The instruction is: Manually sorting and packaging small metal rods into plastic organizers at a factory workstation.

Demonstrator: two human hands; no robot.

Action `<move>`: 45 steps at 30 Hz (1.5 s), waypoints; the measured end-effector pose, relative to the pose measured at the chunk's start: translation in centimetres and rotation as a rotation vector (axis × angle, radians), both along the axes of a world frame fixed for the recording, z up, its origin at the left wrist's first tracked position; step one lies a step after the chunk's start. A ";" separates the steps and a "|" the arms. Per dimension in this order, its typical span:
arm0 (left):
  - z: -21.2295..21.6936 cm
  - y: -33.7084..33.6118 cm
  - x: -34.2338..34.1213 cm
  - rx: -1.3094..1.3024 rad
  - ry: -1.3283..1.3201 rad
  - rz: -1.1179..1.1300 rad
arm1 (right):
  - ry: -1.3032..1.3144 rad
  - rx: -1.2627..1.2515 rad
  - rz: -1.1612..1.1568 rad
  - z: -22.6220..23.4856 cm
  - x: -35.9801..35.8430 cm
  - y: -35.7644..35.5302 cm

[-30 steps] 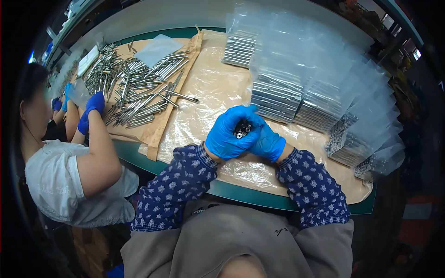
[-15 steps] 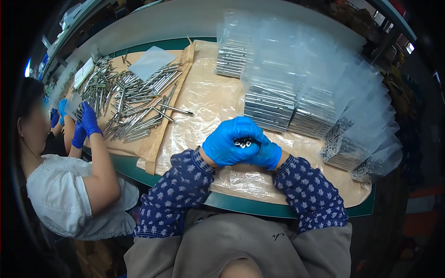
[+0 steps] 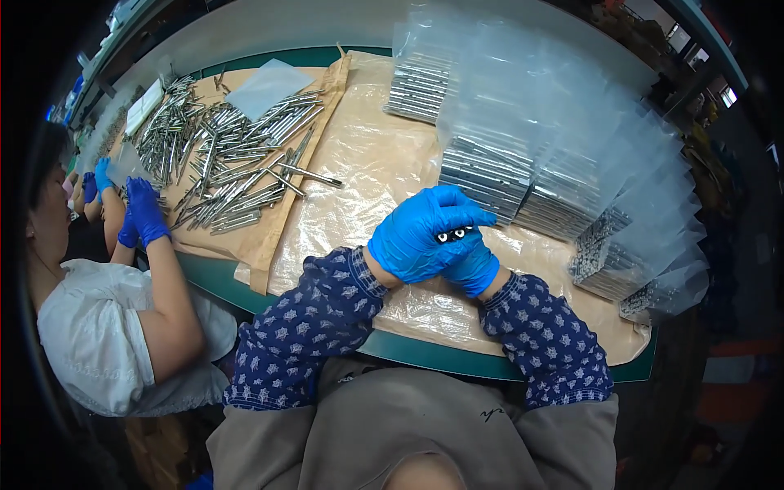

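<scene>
A small bundle of metal rods (image 3: 454, 234) is enclosed between my two blue-gloved hands, with only a few round ends showing. My left hand (image 3: 410, 238) wraps over the bundle, its fingers curled across the top. Pressed against it from the right and partly hidden behind it, my right hand (image 3: 475, 268) closes round the same rods. Beneath both hands lies brown paper covered in clear plastic film (image 3: 347, 184). Just beyond them stands a stack of bagged metal rods (image 3: 483, 175) in clear plastic sleeves.
More bagged rods (image 3: 612, 265) curve along the right side. To the left, a loose heap of metal rods (image 3: 233, 163) lies on brown paper, a translucent bag (image 3: 269, 88) on top. A co-worker's purple-gloved hand (image 3: 147, 211) is at the heap's left. The green table edge (image 3: 433, 353) runs before me.
My left hand has turned, and its fingers now reach further across the bundle. Both hands have shifted slightly, and the visible rod ends moved right and up. The co-worker's hands moved a little.
</scene>
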State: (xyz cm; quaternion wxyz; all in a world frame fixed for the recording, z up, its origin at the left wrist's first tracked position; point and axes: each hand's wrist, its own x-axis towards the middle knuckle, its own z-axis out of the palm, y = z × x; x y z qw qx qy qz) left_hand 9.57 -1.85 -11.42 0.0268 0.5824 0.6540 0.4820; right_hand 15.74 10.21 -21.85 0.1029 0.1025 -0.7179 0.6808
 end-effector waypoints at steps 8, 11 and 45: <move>0.6 -1.1 -1.3 0.093 -0.091 -0.306 | 0.249 0.416 0.056 4.2 0.7 0.6; 0.7 -0.2 -0.9 0.143 0.014 -0.144 | 0.432 0.512 -0.189 3.4 0.4 0.3; -1.6 -0.1 -0.5 -0.012 -0.469 -0.229 | 0.015 0.595 0.234 3.8 1.7 1.7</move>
